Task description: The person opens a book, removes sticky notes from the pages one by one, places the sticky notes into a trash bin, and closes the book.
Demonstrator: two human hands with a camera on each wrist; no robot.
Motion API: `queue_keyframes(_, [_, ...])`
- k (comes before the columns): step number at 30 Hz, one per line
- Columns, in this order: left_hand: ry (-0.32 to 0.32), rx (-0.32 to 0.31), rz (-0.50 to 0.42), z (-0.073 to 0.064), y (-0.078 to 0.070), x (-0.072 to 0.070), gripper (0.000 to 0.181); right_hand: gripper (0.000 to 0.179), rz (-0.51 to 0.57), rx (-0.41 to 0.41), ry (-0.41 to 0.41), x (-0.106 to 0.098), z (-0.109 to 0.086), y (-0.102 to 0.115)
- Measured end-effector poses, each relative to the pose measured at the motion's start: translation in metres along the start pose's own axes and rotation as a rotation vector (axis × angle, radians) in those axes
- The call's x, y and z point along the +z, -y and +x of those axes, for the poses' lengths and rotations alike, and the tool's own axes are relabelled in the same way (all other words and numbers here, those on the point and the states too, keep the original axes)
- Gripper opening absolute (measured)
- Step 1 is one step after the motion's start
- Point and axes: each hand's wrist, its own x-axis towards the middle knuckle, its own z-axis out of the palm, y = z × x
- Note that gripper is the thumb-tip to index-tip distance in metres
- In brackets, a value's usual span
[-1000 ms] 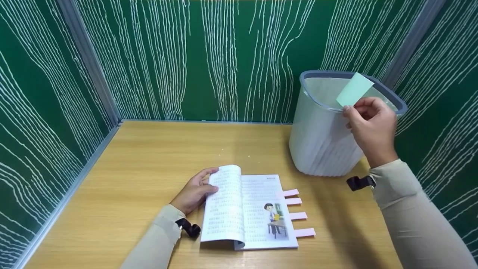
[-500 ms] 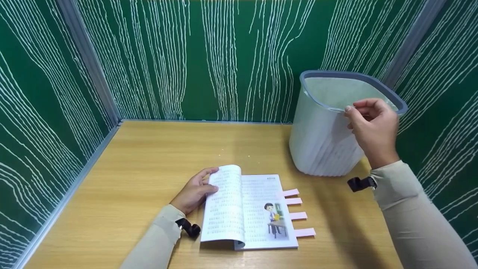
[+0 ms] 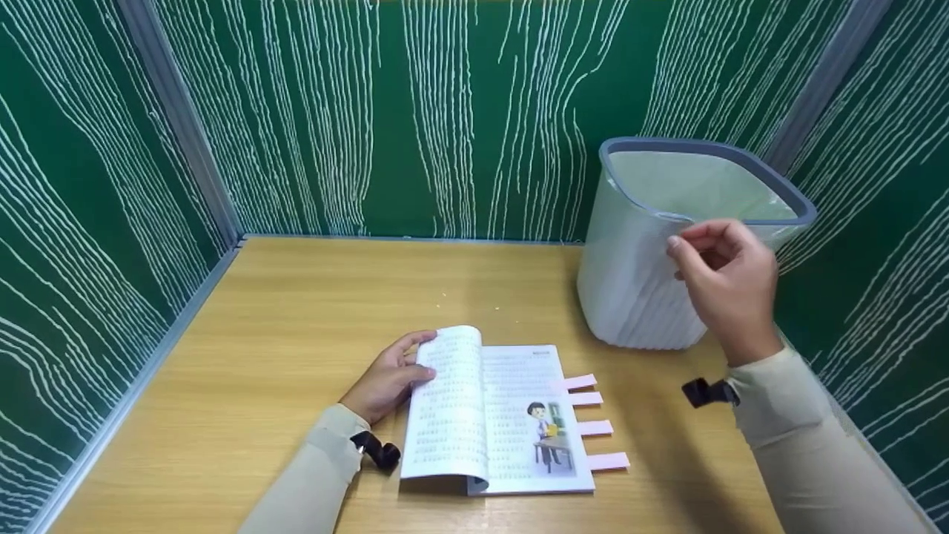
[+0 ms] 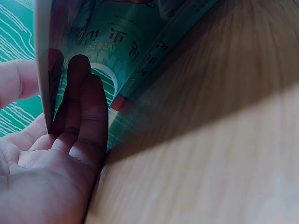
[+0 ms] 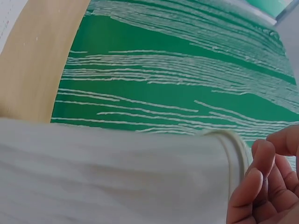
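An open book point(image 3: 519, 415) lies on the table, its left pages raised and bowed in the head view. Several pink sticky tabs point(image 3: 606, 461) stick out from its right edge. My left hand point(image 3: 389, 378) holds the raised left side, thumb on the page and fingers behind; the left wrist view shows those fingers against the green cover point(image 4: 117, 37). In front of the near rim of a whitish trash bin point(image 3: 641, 274) hovers my right hand point(image 3: 730, 285). Its fingers are loosely curled, thumb and forefinger a little apart, with nothing between them.
The bin has a grey rim point(image 3: 741, 148) and stands at the back right of the wooden table point(image 3: 334, 297). Green walls point(image 3: 296, 111) with white lines enclose the back and sides. Tiny white specks dot the tabletop behind the book.
The light green paper slip that my right hand pinched over the bin a second ago is let go and out of sight. That hand has since come slightly nearer. My left hand stays put.
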Motion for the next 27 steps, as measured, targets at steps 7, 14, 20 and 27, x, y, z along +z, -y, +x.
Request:
queue_keyframes(7, [-0.013, -0.003, -0.009, 0.001, 0.001, 0.001, 0.072, 0.021, -0.019, 0.010, 0.065, 0.012, -0.030, -0.023])
queue_keyframes(14, [0.001, -0.008, -0.012, 0.002, 0.002, 0.002, 0.072, 0.012, 0.112, 0.038, 0.146, 0.032, -0.070, -0.061])
queue_keyframes(20, [-0.003, -0.012, -0.013, 0.000, 0.002, 0.003, 0.072, 0.011, 0.029, 0.100, 0.210, 0.047, -0.100, -0.081])
queue_keyframes(27, [0.012, -0.003, -0.011, -0.001, 0.001, -0.002, 0.073, 0.009, 0.125, 0.218, 0.308, 0.059, -0.117, -0.103])
